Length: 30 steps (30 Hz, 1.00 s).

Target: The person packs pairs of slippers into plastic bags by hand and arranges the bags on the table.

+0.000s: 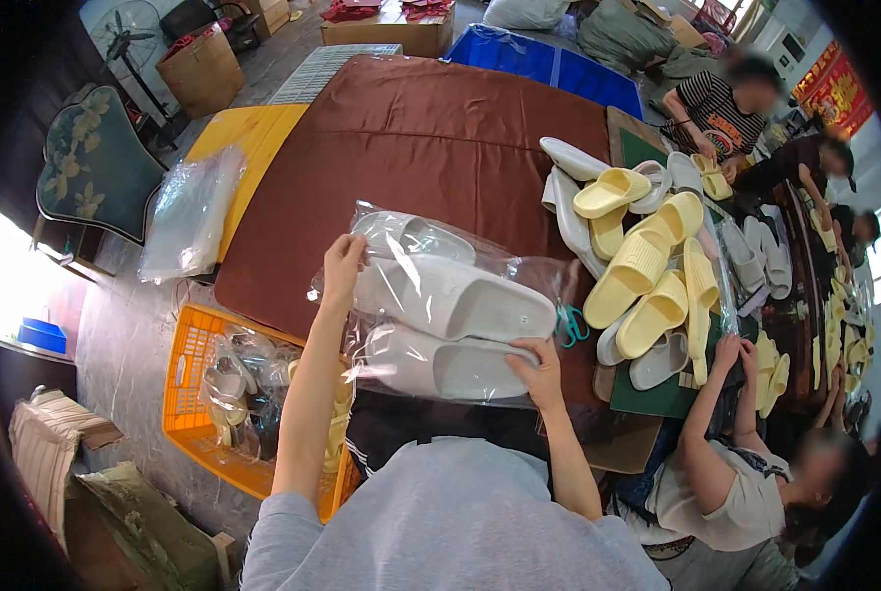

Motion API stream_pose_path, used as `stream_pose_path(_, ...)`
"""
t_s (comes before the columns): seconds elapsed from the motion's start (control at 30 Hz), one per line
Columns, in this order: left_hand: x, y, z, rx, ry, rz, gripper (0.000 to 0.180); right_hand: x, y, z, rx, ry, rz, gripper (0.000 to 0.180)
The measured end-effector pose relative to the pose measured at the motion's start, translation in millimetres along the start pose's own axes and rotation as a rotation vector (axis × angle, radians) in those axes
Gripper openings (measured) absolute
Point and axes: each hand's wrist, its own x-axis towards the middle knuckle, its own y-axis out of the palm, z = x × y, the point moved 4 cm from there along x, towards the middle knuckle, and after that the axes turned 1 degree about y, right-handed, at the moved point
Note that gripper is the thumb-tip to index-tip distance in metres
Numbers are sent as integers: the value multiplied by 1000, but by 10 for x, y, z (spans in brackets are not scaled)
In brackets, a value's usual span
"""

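Observation:
A clear plastic bag (519,258) holds white slide slippers (416,284), lying over the near edge of the brown-covered table (401,128). My left hand (343,268) pinches the bag's upper left side. My right hand (536,375) grips the bag's lower right corner, thumb over the heel of the nearest slipper. Another white slipper shape shows behind them at the bag's far side; whether it is inside is unclear. Just right of the bag lie teal-handled scissors (571,326), their blades hidden.
Loose yellow slippers (629,274) and white ones pile up on the right. An orange crate (189,419) of bagged slippers stands at lower left. Flat plastic bags (192,217) lie on a yellow board (248,133). Co-workers (726,473) handle slippers along the right side.

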Motion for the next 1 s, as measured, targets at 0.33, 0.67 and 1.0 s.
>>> stream_pose_path(0.33,-544,-13,218,416,-14,74,43,-212,-330,-428,111,163,-366,24)
stream_pose_path(0.67,-669,-424,219,506,195,86,21,-3,-558,-207,107,102,-239,29)
stream_pose_path(1.0,-548,-107,171,353,-58,402,23,-78,-935,122,70,80,-64,27)
